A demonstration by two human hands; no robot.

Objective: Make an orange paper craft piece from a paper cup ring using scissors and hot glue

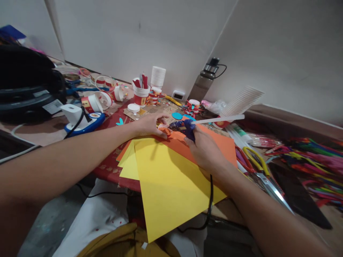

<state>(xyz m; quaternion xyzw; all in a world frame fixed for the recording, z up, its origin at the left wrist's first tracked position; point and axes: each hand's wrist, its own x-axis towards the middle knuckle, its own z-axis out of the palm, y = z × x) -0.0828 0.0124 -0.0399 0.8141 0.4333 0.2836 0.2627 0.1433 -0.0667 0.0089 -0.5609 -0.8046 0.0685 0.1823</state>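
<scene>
My right hand (205, 148) grips a blue glue gun (184, 127) with a white glue stick (218, 119) poking out of its back; its nozzle points left at a small orange paper piece (165, 131). My left hand (152, 124) pinches that piece with its fingertips and presses it down. Both hands rest over an orange paper sheet (214, 142) that lies on yellow sheets (166, 178) hanging over the table's near edge. The gun's black cord (210, 200) drops past my right wrist.
Scissors with yellow and red handles (253, 162) lie right of the sheets, beside coloured pipe cleaners (316, 160). Paper cups (141, 93), a cup stack (158, 76), a bottle (205, 80) and blue paper bits (177, 115) crowd the back. A black bag (26, 82) sits far left.
</scene>
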